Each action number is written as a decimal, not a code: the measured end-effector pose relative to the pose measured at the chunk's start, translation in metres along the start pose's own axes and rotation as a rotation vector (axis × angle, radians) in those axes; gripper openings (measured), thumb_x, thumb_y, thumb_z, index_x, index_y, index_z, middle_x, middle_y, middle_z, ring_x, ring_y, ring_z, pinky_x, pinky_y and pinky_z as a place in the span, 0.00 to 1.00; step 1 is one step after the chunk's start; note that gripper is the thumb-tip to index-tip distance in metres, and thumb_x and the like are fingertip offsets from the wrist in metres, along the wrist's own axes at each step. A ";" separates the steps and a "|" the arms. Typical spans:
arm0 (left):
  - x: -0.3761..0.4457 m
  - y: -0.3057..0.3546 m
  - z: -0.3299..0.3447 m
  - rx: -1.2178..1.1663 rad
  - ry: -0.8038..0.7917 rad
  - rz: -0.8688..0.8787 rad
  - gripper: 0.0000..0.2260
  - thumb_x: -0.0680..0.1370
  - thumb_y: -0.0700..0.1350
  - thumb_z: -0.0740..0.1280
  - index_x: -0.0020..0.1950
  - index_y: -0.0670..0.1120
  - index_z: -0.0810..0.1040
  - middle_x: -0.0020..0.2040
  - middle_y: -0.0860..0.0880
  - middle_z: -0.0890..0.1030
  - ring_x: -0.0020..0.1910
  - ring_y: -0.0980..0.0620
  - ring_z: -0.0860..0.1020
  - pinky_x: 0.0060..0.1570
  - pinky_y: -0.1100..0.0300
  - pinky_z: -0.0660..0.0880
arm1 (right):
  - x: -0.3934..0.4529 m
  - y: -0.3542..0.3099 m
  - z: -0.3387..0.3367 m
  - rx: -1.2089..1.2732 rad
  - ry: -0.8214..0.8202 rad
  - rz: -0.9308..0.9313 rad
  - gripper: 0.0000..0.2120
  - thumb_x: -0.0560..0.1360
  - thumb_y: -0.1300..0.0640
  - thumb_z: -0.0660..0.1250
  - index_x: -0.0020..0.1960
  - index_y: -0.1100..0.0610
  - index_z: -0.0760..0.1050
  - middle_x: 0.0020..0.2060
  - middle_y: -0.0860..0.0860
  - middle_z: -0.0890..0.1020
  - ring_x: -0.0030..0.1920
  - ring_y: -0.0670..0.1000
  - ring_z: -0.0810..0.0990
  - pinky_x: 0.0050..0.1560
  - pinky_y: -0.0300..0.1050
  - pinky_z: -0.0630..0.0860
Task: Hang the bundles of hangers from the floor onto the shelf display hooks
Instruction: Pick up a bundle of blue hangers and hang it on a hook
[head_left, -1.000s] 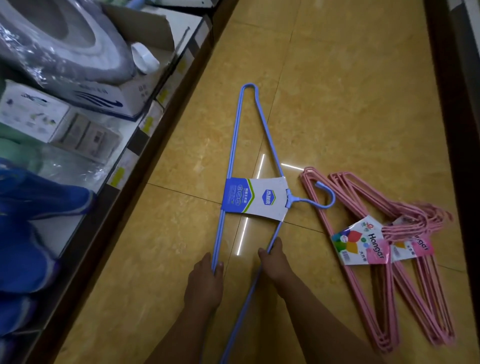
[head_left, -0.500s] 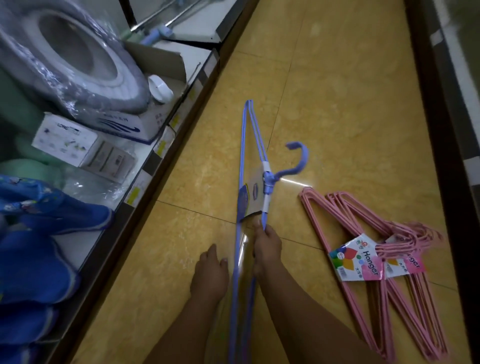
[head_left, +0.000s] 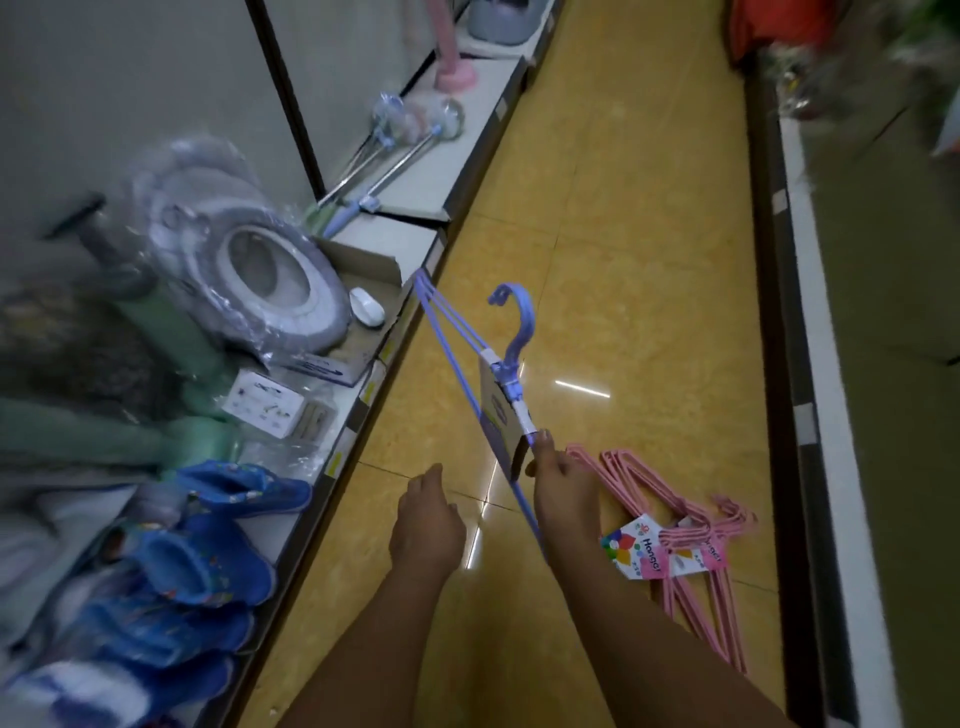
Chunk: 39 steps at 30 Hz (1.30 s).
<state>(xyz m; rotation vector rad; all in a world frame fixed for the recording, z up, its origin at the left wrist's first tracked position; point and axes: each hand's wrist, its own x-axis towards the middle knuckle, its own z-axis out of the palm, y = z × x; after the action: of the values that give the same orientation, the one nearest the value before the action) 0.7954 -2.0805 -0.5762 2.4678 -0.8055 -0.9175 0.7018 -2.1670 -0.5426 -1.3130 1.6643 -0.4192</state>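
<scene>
Blue hanger bundle (head_left: 470, 340): pinched in right hand (head_left: 563, 488), raised edge-on. Left hand (head_left: 426, 530): fingers loosely curled, holding nothing. Pink hanger bundles (head_left: 691, 551): on floor (head_left: 649, 234).

Blue hanger bundle (head_left: 457, 332), pink hanger bundles (head_left: 691, 561), yellow floor (head_left: 649, 249), blue slippers (head_left: 197, 566)

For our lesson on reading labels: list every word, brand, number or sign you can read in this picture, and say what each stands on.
"Hanger": on the card label of the pink hanger bundles on the floor.
Second pink card: blurred.
Blue hanger bundle card: edge-on, unreadable.
White box: too small.
Shelf price tags: blurred.
</scene>
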 end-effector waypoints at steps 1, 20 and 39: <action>-0.007 0.011 -0.018 0.008 0.004 0.006 0.24 0.81 0.41 0.58 0.76 0.48 0.57 0.72 0.47 0.64 0.67 0.48 0.67 0.59 0.54 0.69 | -0.008 -0.016 -0.013 -0.061 0.000 -0.020 0.25 0.78 0.36 0.52 0.39 0.52 0.77 0.34 0.51 0.79 0.38 0.52 0.77 0.40 0.47 0.72; -0.175 0.159 -0.261 0.182 0.133 0.069 0.15 0.76 0.38 0.59 0.60 0.50 0.74 0.60 0.44 0.77 0.61 0.44 0.73 0.54 0.54 0.70 | -0.171 -0.230 -0.217 -0.931 -0.011 -0.561 0.20 0.78 0.45 0.54 0.36 0.53 0.76 0.32 0.49 0.74 0.38 0.53 0.77 0.35 0.42 0.65; -0.369 0.128 -0.304 -0.040 0.434 -0.395 0.10 0.78 0.41 0.57 0.54 0.48 0.76 0.53 0.44 0.81 0.53 0.42 0.79 0.50 0.59 0.74 | -0.295 -0.269 -0.214 -1.072 -0.636 -1.577 0.15 0.81 0.52 0.58 0.65 0.56 0.65 0.59 0.55 0.72 0.59 0.58 0.73 0.46 0.49 0.69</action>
<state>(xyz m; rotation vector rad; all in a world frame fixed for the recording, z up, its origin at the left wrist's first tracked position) 0.7256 -1.8991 -0.1211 2.6943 -0.1560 -0.4695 0.6731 -2.0612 -0.1027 -2.9773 -0.1179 0.1362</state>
